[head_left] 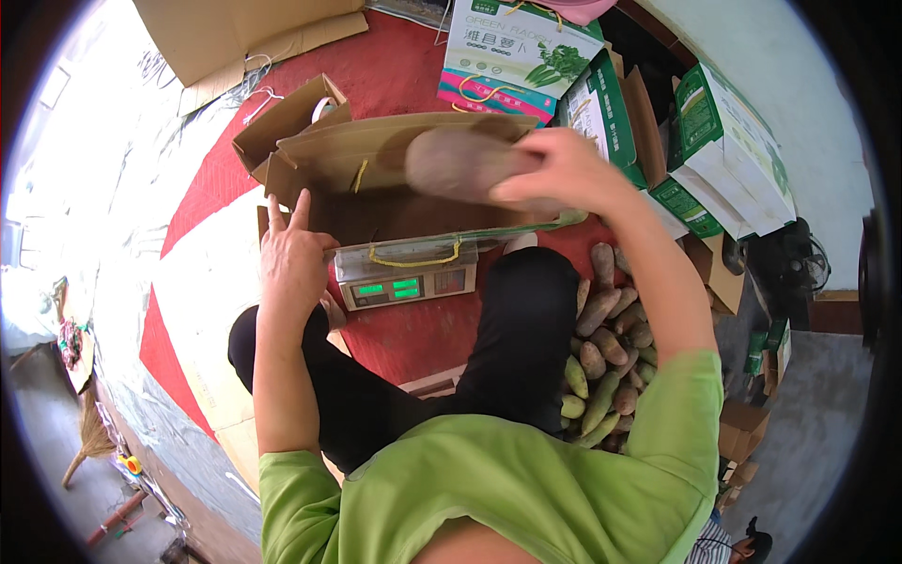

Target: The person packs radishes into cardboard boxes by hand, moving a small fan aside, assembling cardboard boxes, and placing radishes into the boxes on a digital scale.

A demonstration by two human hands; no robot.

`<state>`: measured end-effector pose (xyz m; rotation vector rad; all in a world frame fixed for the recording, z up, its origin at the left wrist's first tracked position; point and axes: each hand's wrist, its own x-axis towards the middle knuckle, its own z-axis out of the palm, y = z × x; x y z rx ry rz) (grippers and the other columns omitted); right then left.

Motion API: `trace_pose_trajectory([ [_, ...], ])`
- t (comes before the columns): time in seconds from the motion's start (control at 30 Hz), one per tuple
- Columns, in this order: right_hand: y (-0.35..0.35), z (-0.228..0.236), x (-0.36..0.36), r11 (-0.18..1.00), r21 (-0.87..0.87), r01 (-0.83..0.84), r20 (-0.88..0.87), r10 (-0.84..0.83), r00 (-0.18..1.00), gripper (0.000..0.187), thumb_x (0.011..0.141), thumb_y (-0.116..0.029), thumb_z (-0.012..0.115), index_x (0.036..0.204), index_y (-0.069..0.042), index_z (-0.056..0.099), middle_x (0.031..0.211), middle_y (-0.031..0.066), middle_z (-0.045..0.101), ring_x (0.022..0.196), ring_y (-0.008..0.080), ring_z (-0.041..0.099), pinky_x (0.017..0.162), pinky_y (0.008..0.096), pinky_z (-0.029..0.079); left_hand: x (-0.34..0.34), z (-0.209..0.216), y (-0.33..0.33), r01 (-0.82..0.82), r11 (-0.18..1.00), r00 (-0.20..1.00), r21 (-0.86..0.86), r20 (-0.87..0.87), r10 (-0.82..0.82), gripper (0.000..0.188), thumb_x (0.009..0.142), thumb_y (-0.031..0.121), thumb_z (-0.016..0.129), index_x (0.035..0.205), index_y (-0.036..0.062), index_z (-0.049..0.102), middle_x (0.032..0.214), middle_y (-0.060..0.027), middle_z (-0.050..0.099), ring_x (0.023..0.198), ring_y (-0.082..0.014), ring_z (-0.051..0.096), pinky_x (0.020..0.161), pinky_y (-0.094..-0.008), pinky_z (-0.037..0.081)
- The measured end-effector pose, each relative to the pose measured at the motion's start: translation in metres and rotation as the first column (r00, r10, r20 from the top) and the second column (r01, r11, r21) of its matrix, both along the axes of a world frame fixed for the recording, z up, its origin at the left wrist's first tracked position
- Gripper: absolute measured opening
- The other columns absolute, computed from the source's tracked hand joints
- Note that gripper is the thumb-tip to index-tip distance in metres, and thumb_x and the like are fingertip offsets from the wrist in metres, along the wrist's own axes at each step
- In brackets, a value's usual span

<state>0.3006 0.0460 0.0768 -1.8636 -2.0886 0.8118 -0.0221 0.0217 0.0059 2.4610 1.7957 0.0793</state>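
In front of me an open cardboard box [329,146] with a yellow cord handle on its near wall stands on a digital scale [409,287] with lit green displays. My right hand [564,171] is closed round one end of a thick, soil-brown radish [451,167], blurred by motion, over the box. At the box's left end, my left hand [293,252] lies against the rim with its fingers spread. Much of the box's inside is hidden by the radish and my right hand. A pile of brown and green radishes [611,352] lies beside my right knee.
White-and-green gift cartons [526,52] stand at the back right, with more cartons [728,150] along the wall. A small open box [296,117] holding a tape roll sits behind the left end. Red matting [404,338] covers the floor. Another person [742,543] shows at lower right.
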Motion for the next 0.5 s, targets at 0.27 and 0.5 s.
trace_pose_trajectory([
  [0.27, 0.073, -0.102, -0.121, 0.912, -0.21, -0.352, 0.415, 0.409, 0.813, 0.059, 0.05, -0.05, 0.075, 0.081, -0.001, 0.07, 0.086, 0.0158, 0.068, 0.083, 0.0302, 0.065, 0.074, 0.0387, 0.052, -0.005, -0.004, -0.005, 0.029, 1.0, 0.996, -0.001, 0.079, -0.029, 0.022, 0.069, 0.006, 0.061, 0.082, 0.017, 0.075, 0.141, -0.0159, 0.038, 0.13, -0.0444, 0.028, 0.097, -0.0443, 0.038],
  [0.5, 0.084, -0.155, -0.16, 0.782, -0.515, -0.351, 0.267, 0.535, 0.801, 0.045, 0.067, -0.04, 0.076, 0.093, -0.004, 0.07, 0.096, 0.0106, 0.068, 0.093, 0.0247, 0.063, 0.082, 0.0374, 0.048, -0.004, 0.001, -0.007, 0.013, 0.999, 0.997, -0.03, 0.072, -0.011, 0.02, 0.069, 0.007, 0.062, 0.081, 0.0179, 0.075, 0.141, -0.0147, 0.037, 0.131, -0.0443, 0.026, 0.101, -0.0434, 0.035],
])
